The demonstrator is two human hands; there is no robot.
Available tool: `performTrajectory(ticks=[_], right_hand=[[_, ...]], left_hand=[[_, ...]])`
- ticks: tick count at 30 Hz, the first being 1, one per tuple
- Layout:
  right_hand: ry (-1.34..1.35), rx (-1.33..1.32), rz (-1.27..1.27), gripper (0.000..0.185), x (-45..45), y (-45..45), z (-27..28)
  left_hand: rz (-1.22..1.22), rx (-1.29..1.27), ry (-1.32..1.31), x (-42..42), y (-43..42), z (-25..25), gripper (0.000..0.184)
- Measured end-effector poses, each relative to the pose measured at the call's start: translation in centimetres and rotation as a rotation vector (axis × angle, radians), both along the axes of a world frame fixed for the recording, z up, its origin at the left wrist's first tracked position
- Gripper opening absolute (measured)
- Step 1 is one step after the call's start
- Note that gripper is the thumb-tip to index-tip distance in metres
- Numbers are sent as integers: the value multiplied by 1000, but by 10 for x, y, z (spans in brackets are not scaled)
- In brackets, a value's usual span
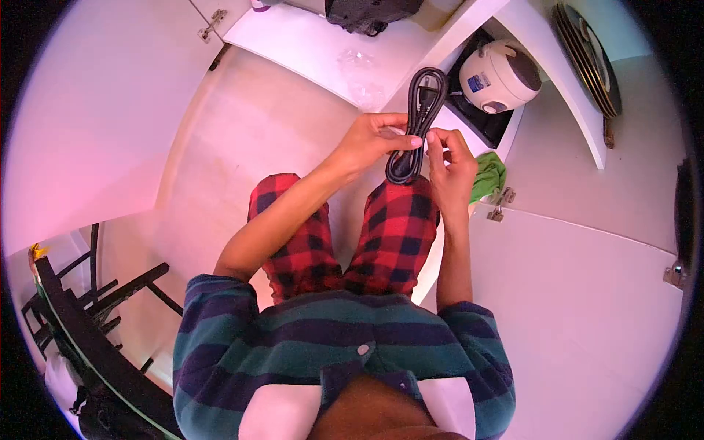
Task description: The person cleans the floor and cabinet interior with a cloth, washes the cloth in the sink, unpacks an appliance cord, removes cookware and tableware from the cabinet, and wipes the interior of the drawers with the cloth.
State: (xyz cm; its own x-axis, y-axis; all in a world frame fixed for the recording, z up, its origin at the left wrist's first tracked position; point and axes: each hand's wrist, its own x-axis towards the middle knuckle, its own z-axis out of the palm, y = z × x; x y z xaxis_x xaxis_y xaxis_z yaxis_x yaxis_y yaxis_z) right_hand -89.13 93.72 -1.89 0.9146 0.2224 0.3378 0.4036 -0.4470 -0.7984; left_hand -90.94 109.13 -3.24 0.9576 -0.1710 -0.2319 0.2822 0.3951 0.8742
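Observation:
A black power cord (416,110) is folded into a long bundle, upright above my knees, with its plug near the top. My left hand (370,144) comes from the left and pinches the middle of the bundle between thumb and fingers. On the cord's right side, my right hand (449,158) has its fingers bent and pressed together beside the bundle; what they hold, if anything, is too small to make out.
A white rice cooker (500,77) sits in the cabinet at the upper right, with a green cloth (487,177) below it. Stacked round plates (589,59) stand at the far right. Clear plastic (361,81) lies on the white shelf (293,55). Black furniture (95,352) is at lower left.

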Motion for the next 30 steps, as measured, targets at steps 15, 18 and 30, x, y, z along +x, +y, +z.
performTrajectory(ticks=[15,18,30], right_hand=[[-237,208,143,19,9,15,-13],[698,854,183,16,11,15,11],[-240,-251,389,20,25,16,40]], left_hand=[[22,-392,-83,1,22,-6,41],[48,-297,-144,1,25,-4,41],[-74,-351,-23,3,33,-11,33]])
